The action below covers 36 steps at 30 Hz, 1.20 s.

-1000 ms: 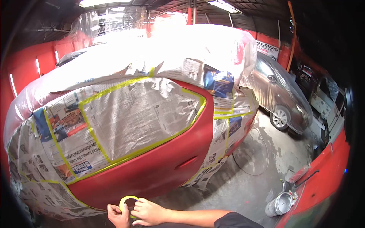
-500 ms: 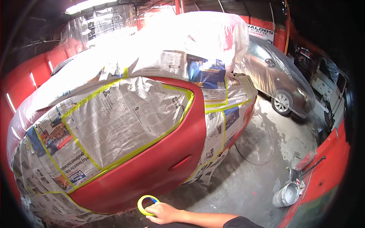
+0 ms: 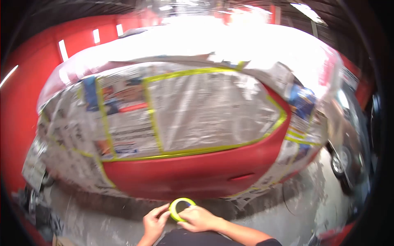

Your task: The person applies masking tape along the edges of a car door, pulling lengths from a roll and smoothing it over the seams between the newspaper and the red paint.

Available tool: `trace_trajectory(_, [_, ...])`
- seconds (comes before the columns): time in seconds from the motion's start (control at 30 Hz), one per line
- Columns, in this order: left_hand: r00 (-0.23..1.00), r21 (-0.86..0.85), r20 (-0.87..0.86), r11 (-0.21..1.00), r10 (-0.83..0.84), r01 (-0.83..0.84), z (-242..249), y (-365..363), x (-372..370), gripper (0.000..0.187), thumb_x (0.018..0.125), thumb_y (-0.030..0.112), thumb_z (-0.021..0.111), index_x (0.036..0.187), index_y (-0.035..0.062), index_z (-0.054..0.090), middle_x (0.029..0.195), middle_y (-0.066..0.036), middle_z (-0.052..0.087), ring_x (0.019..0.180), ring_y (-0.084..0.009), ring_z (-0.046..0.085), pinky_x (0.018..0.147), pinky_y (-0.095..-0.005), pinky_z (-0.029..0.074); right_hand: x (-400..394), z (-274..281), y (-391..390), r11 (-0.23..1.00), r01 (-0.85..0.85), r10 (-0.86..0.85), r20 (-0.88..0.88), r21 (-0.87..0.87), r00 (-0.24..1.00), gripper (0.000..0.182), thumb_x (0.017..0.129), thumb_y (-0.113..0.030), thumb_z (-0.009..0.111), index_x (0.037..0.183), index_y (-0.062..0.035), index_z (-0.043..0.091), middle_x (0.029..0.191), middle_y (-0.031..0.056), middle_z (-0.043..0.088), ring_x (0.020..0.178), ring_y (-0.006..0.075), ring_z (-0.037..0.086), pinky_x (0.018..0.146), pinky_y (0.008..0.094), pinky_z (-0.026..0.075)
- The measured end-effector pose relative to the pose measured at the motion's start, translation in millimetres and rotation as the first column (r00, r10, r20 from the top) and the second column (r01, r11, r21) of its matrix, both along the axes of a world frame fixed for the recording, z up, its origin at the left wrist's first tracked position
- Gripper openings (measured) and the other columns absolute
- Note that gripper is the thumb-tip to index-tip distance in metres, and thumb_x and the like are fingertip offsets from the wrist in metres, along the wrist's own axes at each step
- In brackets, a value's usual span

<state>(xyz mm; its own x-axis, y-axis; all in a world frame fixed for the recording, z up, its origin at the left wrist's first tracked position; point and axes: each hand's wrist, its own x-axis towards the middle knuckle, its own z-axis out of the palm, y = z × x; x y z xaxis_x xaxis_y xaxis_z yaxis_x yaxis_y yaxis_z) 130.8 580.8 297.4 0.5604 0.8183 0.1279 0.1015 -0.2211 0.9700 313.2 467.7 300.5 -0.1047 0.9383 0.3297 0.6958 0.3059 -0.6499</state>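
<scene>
A roll of yellow-green tape (image 3: 174,210) is gripped in my right hand (image 3: 199,218), low in the centre of the view. At the roll's left edge is my left hand (image 3: 154,224), its thumb and fingertips brought close together; whether they pinch the tape's end is too blurred to tell. Both hands are in front of my body, below a red car door panel (image 3: 184,176). Newspaper (image 3: 205,110) edged with yellow-green tape covers the window area above the panel.
Clear plastic (image 3: 197,41) lies over the car's roof. Another car (image 3: 349,151) stands at the right on the grey concrete floor (image 3: 262,221). A red wall (image 3: 37,57) runs along the left.
The view has turned left, so the car appears further right. My left hand has come into view beside the tape roll, which my right hand still holds.
</scene>
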Motion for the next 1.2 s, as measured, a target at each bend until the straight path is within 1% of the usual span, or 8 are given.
trace_trajectory(0.07, [0.994, -0.307, -0.068, 0.950, -0.082, 0.057, 17, 16, -7, 0.023, 0.095, 0.009, 0.072, 0.116, 0.0007, 0.076, 0.096, -0.006, 0.076, 0.077, -0.0085, 0.065, 0.068, -0.0236, 0.054, -2, 7, 15, 1.000, -0.014, 0.015, 0.054, -0.021, 0.998, 0.024, 0.089, -0.026, 0.070, 0.088, -0.0028, 0.062, 0.077, 0.0158, 0.065, 0.077, 0.0366, 0.065, 0.075, 0.0480, 0.050])
trace_trajectory(0.2, [0.987, -0.201, -0.131, 0.977, -0.097, 0.069, 3, 59, -32, 0.022, 0.095, 0.016, 0.075, 0.113, 0.0036, 0.078, 0.086, -0.002, 0.074, 0.072, -0.0049, 0.063, 0.062, -0.0230, 0.052, -15, 21, 55, 0.994, -0.101, 0.103, 0.095, -0.030, 0.990, 0.019, 0.084, -0.020, 0.072, 0.085, -0.0035, 0.062, 0.073, 0.0135, 0.063, 0.073, 0.0339, 0.064, 0.071, 0.0471, 0.049])
trace_trajectory(0.33, [0.993, -0.357, -0.095, 0.934, -0.065, 0.027, 10, 97, -51, 0.020, 0.094, 0.019, 0.075, 0.106, 0.0024, 0.078, 0.083, -0.001, 0.073, 0.068, -0.0048, 0.060, 0.063, -0.0236, 0.051, -33, 28, 101, 0.986, -0.164, 0.165, 0.086, -0.018, 0.983, 0.021, 0.083, -0.018, 0.075, 0.078, -0.0056, 0.060, 0.067, 0.0106, 0.056, 0.065, 0.0319, 0.058, 0.066, 0.0438, 0.047])
trace_trajectory(0.53, [0.974, 0.080, -0.202, 0.990, -0.099, 0.118, -17, 136, -74, 0.016, 0.099, 0.016, 0.066, 0.103, 0.0011, 0.062, 0.087, -0.010, 0.067, 0.070, -0.0155, 0.064, 0.066, -0.0320, 0.053, -60, 25, 145, 0.965, -0.192, 0.213, 0.111, -0.178, 0.971, 0.023, 0.084, -0.020, 0.075, 0.078, -0.0048, 0.059, 0.067, 0.0114, 0.056, 0.066, 0.0332, 0.058, 0.069, 0.0431, 0.046])
trace_trajectory(0.57, [0.955, 0.031, -0.243, 0.982, -0.173, 0.185, -15, 143, -77, 0.013, 0.099, 0.012, 0.063, 0.105, 0.0029, 0.055, 0.090, -0.015, 0.063, 0.076, -0.0307, 0.067, 0.070, -0.0383, 0.055, -64, 22, 151, 0.966, -0.188, 0.203, 0.072, -0.179, 0.976, 0.025, 0.085, -0.021, 0.074, 0.077, -0.0041, 0.057, 0.067, 0.0127, 0.056, 0.066, 0.0349, 0.057, 0.066, 0.0435, 0.046])
trace_trajectory(0.77, [0.941, -0.071, -0.100, 0.946, -0.323, 0.317, -56, 176, -93, 0.015, 0.099, 0.012, 0.065, 0.106, 0.0006, 0.058, 0.087, -0.006, 0.063, 0.067, -0.0104, 0.057, 0.062, -0.0283, 0.049, -74, 22, 172, 0.920, -0.131, 0.136, -0.012, -0.370, 0.991, 0.023, 0.085, -0.020, 0.070, 0.077, -0.0034, 0.055, 0.070, 0.0162, 0.058, 0.070, 0.0394, 0.059, 0.070, 0.0487, 0.048])
trace_trajectory(0.9, [0.996, -0.278, -0.021, 0.957, -0.091, 0.081, -39, 179, -88, 0.026, 0.099, 0.012, 0.068, 0.121, -0.0010, 0.065, 0.092, -0.002, 0.066, 0.070, -0.0026, 0.055, 0.063, -0.0226, 0.048, -69, 22, 181, 0.954, -0.081, 0.093, 0.027, -0.289, 0.995, 0.024, 0.083, -0.017, 0.072, 0.074, -0.0031, 0.055, 0.063, 0.0142, 0.052, 0.063, 0.0381, 0.055, 0.065, 0.0467, 0.046])
trace_trajectory(1.2, [0.993, -0.156, 0.029, 0.981, -0.114, 0.117, -34, 184, -78, 0.015, 0.095, 0.015, 0.073, 0.101, 0.0011, 0.070, 0.090, -0.002, 0.069, 0.065, -0.0039, 0.053, 0.062, -0.0227, 0.046, -56, 25, 193, 0.947, -0.051, 0.068, 0.044, -0.316, 0.997, 0.022, 0.084, -0.017, 0.072, 0.078, -0.0023, 0.057, 0.065, 0.0149, 0.054, 0.064, 0.0374, 0.057, 0.064, 0.0469, 0.047])
